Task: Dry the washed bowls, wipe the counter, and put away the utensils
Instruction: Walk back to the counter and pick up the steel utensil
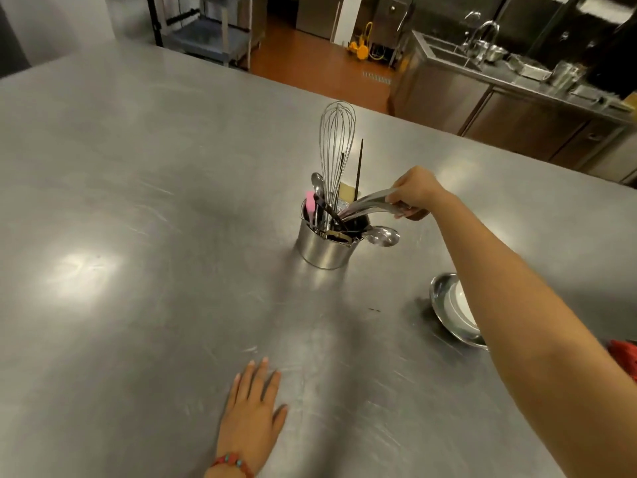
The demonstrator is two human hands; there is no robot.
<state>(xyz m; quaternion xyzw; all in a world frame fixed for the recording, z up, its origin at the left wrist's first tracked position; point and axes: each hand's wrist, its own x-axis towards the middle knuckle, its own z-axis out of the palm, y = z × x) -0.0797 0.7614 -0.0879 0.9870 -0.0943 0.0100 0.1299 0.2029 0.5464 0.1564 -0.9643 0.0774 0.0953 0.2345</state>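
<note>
1. The right hand [412,193] grasps a bundle of metal utensils [368,205] by one end, their other ends angled down into the steel canister [322,250] from its right side; the left hand [253,408] lies flat and released on the desk [138,201], holding nothing.
2. Risk: the canister looks crowded and top-heavy; a bundle pushed in at this slant could catch the whisk [337,139] or the rim and tip the canister, since no hand steadies it.
3. Risk: a spoon [381,235] already hangs over the canister's right rim; a nudge from the bundle could knock it onto the desk.
4. The canister holds the whisk, a pink spatula [310,203], dark chopsticks [359,167] and another spoon; further items inside are too tangled to tell.
5. At the right, a steel bowl [444,313] stands on the desk with a white bowl [460,305] nested inside, partly hidden by the forearm; whether they are dry cannot be told.
</note>
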